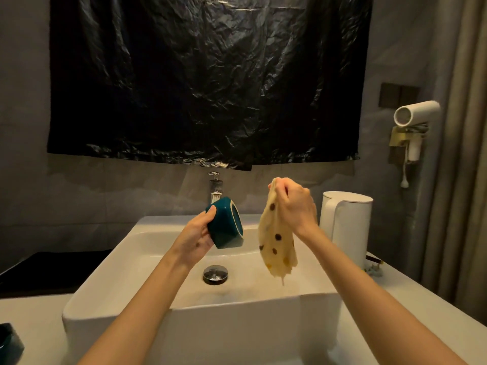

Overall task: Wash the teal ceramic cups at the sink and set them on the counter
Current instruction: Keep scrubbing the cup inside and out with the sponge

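**Q:** Where is the cup?
**A:** A teal cup (225, 223) is held in the air above the white sink (118, 291), toward the back left of the basin. It is tipped on its side, its pale-rimmed mouth facing right. It is just in front of the chrome faucet (215, 187).

**Q:** What holds it?
**A:** The left hand (196, 237). Its grip is closed on the cup, with the palm against the base and one digit curled over the upper wall.

**Q:** And the other hand?
**A:** The right hand (295, 204) is raised over the right half of the basin, about level with the cup and apart from it. Its grip pinches the top of a pale yellow cloth (275, 241) with dark and orange dots. The cloth hangs straight down, and its lower end dangles above the basin.

**Q:** What else is nearby?
**A:** A round metal drain (215, 273) sits in the basin floor. A white kettle (345, 222) stands on the desk (39, 325) to the right of the sink, behind the right forearm. A second teal cup (9, 343) stands on the desk at the lower left corner, partly cut off by the frame. A black mat (52, 270) lies left of the sink. A crinkled black plastic sheet (205, 75) covers the wall above the faucet. A white hair dryer (416, 113) hangs on a wall bracket at far right, beside a curtain (463, 154).
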Tool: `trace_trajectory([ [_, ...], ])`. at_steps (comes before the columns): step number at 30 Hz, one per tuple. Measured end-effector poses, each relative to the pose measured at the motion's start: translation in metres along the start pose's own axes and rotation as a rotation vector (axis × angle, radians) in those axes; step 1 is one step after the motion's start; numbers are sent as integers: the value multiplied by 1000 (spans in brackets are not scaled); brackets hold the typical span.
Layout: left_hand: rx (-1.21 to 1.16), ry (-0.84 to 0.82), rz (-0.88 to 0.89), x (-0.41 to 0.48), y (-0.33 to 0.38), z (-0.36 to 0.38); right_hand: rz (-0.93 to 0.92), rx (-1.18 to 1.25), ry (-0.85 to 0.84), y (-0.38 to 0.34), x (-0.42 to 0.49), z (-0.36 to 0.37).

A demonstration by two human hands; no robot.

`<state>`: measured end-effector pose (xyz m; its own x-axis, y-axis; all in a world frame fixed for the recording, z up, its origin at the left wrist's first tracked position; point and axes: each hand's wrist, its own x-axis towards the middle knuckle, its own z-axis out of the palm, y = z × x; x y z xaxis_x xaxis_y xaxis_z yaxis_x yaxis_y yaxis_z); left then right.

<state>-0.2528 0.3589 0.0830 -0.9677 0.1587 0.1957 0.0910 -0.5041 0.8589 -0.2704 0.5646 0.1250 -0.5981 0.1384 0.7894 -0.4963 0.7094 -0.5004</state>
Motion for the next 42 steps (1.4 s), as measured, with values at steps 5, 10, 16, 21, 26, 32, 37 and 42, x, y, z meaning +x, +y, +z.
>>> trace_trajectory([
  [5,208,-151,45,-3,1,38,69,-210,133,27,1,-70],
  [10,464,-283,75,-17,-10,77,159,-414,154,61,-27,-120],
  [16,708,-370,105,-37,-31,104,384,-668,-274,108,-79,-134],
  [21,840,-408,122,-52,-39,114,387,-783,-513,124,-119,-130],
  [26,953,-429,175,-67,-34,107,282,-774,-337,99,-110,-131],
  [32,1100,-420,261,-93,-7,86,-203,-4,-443,-6,-86,-131],
  [37,1313,-373,363,-119,22,55,-446,-48,-700,-58,-72,-100],
  [42,1525,-283,383,-152,53,8,-640,-105,-828,-101,-69,-60],
])
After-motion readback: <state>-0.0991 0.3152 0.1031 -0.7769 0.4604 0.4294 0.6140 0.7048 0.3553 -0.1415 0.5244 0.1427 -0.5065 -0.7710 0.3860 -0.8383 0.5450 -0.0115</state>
